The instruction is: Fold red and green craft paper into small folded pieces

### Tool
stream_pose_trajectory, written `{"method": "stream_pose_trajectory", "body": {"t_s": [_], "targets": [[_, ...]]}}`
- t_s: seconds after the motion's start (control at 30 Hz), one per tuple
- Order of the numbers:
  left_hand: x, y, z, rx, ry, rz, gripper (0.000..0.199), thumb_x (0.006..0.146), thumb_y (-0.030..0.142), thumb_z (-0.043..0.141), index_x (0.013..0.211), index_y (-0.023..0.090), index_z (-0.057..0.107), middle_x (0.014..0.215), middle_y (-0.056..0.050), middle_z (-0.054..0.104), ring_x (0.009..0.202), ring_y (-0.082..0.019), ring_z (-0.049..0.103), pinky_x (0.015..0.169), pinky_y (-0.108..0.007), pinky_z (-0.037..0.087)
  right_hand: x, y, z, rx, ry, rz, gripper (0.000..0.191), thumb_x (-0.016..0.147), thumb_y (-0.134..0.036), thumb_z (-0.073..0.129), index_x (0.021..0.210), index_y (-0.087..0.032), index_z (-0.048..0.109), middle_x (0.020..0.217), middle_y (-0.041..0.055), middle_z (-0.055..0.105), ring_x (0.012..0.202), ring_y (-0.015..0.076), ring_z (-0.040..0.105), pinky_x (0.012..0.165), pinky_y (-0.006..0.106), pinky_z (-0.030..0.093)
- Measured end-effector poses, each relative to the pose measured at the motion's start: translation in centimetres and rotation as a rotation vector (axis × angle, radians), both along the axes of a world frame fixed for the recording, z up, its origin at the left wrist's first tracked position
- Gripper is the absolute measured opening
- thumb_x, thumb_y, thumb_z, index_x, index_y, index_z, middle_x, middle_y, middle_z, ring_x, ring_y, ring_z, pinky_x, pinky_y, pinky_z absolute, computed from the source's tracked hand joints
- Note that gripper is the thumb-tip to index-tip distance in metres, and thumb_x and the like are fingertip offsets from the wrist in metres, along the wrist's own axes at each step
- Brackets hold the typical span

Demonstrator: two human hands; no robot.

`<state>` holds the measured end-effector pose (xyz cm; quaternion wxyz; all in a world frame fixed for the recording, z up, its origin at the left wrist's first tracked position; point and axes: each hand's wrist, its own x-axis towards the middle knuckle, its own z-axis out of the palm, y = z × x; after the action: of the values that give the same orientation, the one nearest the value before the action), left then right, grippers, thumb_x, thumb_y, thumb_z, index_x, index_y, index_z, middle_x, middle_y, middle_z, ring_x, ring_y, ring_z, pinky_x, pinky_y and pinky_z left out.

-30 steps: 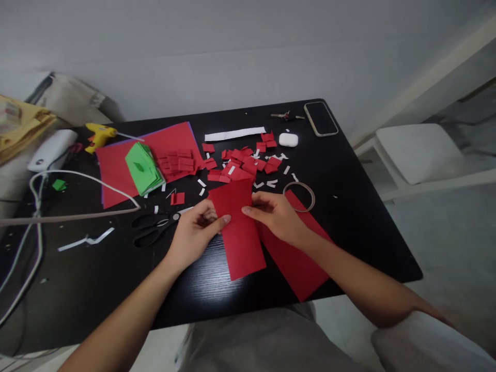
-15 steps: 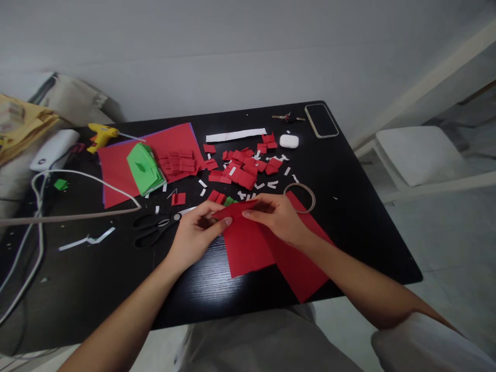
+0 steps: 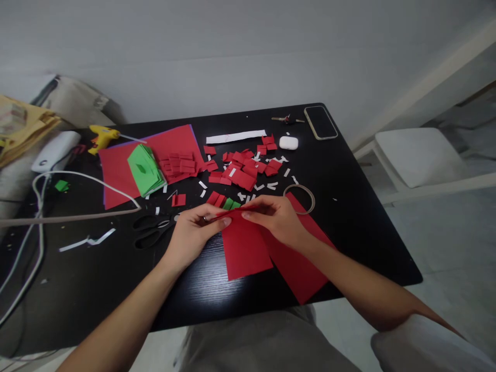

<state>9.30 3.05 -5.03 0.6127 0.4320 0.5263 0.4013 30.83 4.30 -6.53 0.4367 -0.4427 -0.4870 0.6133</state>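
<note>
Both hands pinch the folded top edge of a red paper sheet (image 3: pixel 246 248), which hangs down toward the table's front. My left hand (image 3: pixel 194 232) has thumb and fingers closed on the left end of the fold. At the right end, my right hand (image 3: pixel 277 217) grips it the same way. Another red sheet (image 3: pixel 298 268) lies on the table under my right forearm. Black-handled scissors (image 3: pixel 153 230) rest beside my left hand, which covers their blades. Just beyond the fold are small folded green pieces (image 3: pixel 231 203) and red pieces (image 3: pixel 216 198).
A tape ring (image 3: pixel 312 194) lies right of my right hand. Farther back are a pile of red pieces (image 3: pixel 244 173), white scraps, an earphone case (image 3: pixel 289 142) and a phone (image 3: pixel 321 122). Green papers (image 3: pixel 145 170), a yellow glue gun (image 3: pixel 103 137) and white cables (image 3: pixel 89 178) occupy the left.
The folded top edge has tipped flatter between my fingers, showing more of the green pieces behind it. The hanging sheet has shifted slightly left and down. Both hands keep their grip.
</note>
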Motion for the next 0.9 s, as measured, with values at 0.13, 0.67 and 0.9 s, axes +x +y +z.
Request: {"method": "stream_pose_trajectory", "body": {"t_s": [0.13, 0.67, 0.9], "targets": [[-0.07, -0.02, -0.14, 0.004, -0.01, -0.001, 0.026, 0.063, 0.027, 0.097, 0.084, 0.019, 0.084, 0.077, -0.002, 0.08, 0.068, -0.015, 0.072, 0.067, -0.023, 0.058, -0.02, -0.06, -0.06, -0.028, -0.014, -0.002, 0.022, 0.074, -0.038, 0.092, 0.089, -0.025, 0.083, 0.088, 0.0019, 0.081, 0.085, 0.0199, 0.074, 0.083, 0.037, 0.06], [-0.27, -0.06, -0.77, -0.003, -0.004, -0.023, 0.023, 0.066, 0.027, 0.095, 0.083, 0.02, 0.081, 0.07, 0.0, 0.076, 0.063, -0.014, 0.068, 0.062, -0.023, 0.055, -0.04, -0.23, 0.43, -0.131, 0.019, 0.006, 0.026, 0.071, -0.04, 0.093, 0.087, -0.023, 0.081, 0.091, 0.0022, 0.079, 0.086, 0.0198, 0.072, 0.085, 0.037, 0.058], [-0.21, -0.08, -0.73, -0.006, -0.008, -0.019, 0.024, 0.065, 0.027, 0.096, 0.082, 0.019, 0.081, 0.071, -0.001, 0.077, 0.064, -0.016, 0.069, 0.063, -0.024, 0.056, -0.08, -0.16, 0.39, -0.132, 0.008, -0.001, 0.028, 0.07, -0.04, 0.094, 0.087, -0.023, 0.081, 0.09, 0.0019, 0.079, 0.086, 0.0196, 0.072, 0.084, 0.036, 0.057]]}}
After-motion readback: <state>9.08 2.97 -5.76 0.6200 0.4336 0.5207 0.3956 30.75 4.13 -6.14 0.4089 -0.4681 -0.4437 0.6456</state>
